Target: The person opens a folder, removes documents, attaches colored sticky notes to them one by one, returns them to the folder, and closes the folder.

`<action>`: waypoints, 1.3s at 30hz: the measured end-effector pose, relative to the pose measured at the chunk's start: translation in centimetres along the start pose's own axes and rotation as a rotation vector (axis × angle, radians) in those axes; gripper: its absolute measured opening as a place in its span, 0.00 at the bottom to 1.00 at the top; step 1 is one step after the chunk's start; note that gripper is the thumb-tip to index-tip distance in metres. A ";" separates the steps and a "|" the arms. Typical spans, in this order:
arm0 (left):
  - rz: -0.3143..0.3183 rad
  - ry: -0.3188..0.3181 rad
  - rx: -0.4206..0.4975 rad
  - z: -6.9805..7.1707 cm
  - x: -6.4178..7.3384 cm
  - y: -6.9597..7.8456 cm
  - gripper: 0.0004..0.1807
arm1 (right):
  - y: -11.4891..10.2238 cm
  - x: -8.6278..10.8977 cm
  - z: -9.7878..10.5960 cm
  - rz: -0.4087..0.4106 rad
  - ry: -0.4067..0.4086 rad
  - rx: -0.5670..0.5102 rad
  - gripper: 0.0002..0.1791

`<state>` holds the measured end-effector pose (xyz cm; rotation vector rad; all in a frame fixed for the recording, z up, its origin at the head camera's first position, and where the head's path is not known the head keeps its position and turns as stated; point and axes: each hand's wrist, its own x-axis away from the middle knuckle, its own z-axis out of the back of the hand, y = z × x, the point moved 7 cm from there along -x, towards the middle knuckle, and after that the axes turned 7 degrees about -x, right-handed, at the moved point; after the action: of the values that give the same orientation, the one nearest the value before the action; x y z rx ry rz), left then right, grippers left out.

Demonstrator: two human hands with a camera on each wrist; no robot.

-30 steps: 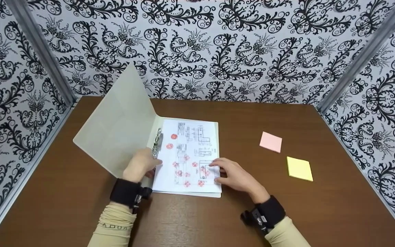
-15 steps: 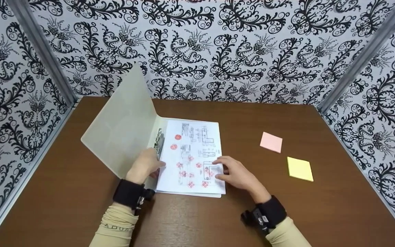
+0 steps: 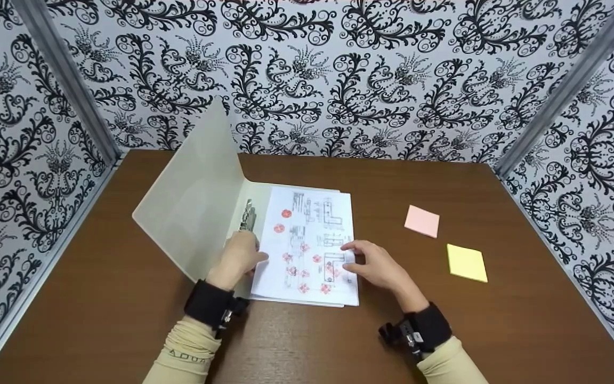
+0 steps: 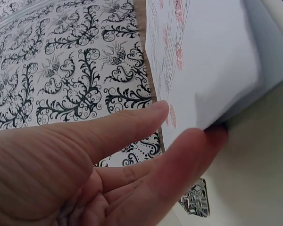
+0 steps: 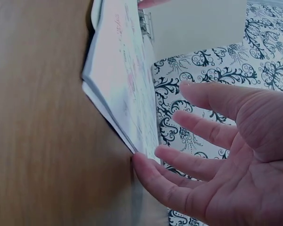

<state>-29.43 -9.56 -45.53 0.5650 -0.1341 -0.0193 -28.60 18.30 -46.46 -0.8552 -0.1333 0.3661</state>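
A stack of white sheets (image 3: 315, 234) printed with line drawings and red stamps lies over the right side of an open, pale folder (image 3: 192, 186). Its right edge sticks out past the back cover. At the stack's left edge my left hand (image 3: 235, 258) pinches the sheets, the thumb (image 4: 151, 117) over the printed face and fingers at the edge and below. Relaxed and spread, my right hand (image 3: 376, 266) touches the opposite edge with its fingertips (image 5: 144, 162). The metal clip mechanism (image 3: 248, 216) on the folder's spine holds no sheets that I can see.
On the brown table (image 3: 392, 181), to the right, lie a pink sticky-note pad (image 3: 422, 221) and a yellow one (image 3: 467, 262). The raised front cover leans left. Patterned walls (image 3: 307, 80) enclose the back and sides.
The stack has slid right, away from the clip mechanism and past the folder's right edge. Both hands have moved right with it. The raised cover has tipped a little more upright.
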 end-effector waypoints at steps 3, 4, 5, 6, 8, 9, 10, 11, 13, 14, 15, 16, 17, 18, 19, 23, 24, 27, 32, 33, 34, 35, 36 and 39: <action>-0.027 0.004 -0.016 -0.2 0.2 0.5 0.08 | 0.3 0.0 0.3 -0.016 -0.009 0.000 0.18; -0.033 -0.001 -0.017 -0.3 0.3 0.7 0.08 | 0.3 0.0 0.4 -0.016 -0.012 0.003 0.18; -0.035 -0.010 -0.011 -0.4 0.3 0.8 0.08 | 0.4 0.1 0.5 -0.021 -0.013 0.001 0.19; -0.038 -0.016 -0.005 -0.6 0.4 0.9 0.08 | 0.5 0.1 0.6 -0.022 -0.015 0.003 0.19; -0.058 -0.017 0.002 -0.8 0.4 1.2 0.08 | 0.7 0.1 0.7 -0.025 -0.018 0.006 0.19; -0.069 -0.017 0.003 -1.0 0.4 1.4 0.08 | 0.7 0.1 0.8 -0.026 -0.019 0.007 0.19; -0.079 -0.016 0.006 -1.1 0.4 1.5 0.08 | 0.8 0.1 0.9 -0.028 -0.020 0.008 0.19; -0.092 -0.014 0.005 -1.2 0.5 1.7 0.08 | 0.9 0.1 1.0 -0.030 -0.021 0.010 0.19; -0.122 -0.005 -0.008 -1.4 0.5 1.9 0.08 | 1.1 0.1 1.1 -0.033 -0.027 0.014 0.19; -0.128 -0.006 -0.011 -1.5 0.5 2.0 0.07 | 1.2 0.1 1.1 -0.033 -0.030 0.017 0.19; -0.132 -0.012 -0.008 -1.6 0.5 2.1 0.07 | 1.2 0.1 1.2 -0.033 -0.031 0.021 0.19; -0.138 -0.015 -0.009 -1.7 0.5 2.2 0.06 | 1.3 0.1 1.3 -0.036 -0.032 0.026 0.19; -0.144 -0.016 -0.013 -1.8 0.5 2.3 0.06 | 1.3 0.1 1.3 -0.039 -0.032 0.030 0.20; -0.150 -0.017 -0.018 -1.9 0.6 2.4 0.06 | 1.4 0.1 1.4 -0.043 -0.031 0.033 0.20; -0.161 -0.014 -0.026 -1.9 0.6 2.5 0.06 | 1.5 0.1 1.5 -0.047 -0.033 0.038 0.20; -0.232 0.021 -0.097 -2.0 0.7 3.2 0.08 | 1.8 0.2 1.7 -0.071 -0.036 0.050 0.23; -0.249 0.029 -0.113 -2.0 0.8 3.4 0.09 | 1.8 0.2 1.8 -0.075 -0.040 0.057 0.24; -0.290 0.045 -0.141 -2.0 1.1 4.0 0.09 | 1.9 0.3 1.8 -0.080 -0.054 0.087 0.26; -0.327 0.035 -0.139 -2.4 1.3 4.4 0.08 | 2.1 0.6 1.9 -0.048 -0.098 0.177 0.29; -0.334 0.034 -0.144 -2.5 1.3 4.5 0.08 | 2.1 0.7 1.9 -0.044 -0.103 0.187 0.30; -0.336 0.028 -0.149 -2.7 1.2 4.5 0.07 | 2.1 0.7 1.9 -0.040 -0.108 0.196 0.30; -0.340 0.027 -0.155 -2.8 1.2 4.5 0.07 | 2.1 0.7 1.9 -0.037 -0.112 0.201 0.30; -0.338 0.021 -0.156 -2.9 1.1 4.5 0.07 | 2.2 0.8 1.9 -0.038 -0.116 0.208 0.30; -0.332 0.013 -0.161 -3.1 1.0 4.5 0.06 | 2.2 0.8 1.9 -0.044 -0.123 0.213 0.30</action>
<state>-28.09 -4.16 -45.61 0.4216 -0.0248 -0.3464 -28.88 21.28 -46.89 -0.6183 -0.2222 0.3845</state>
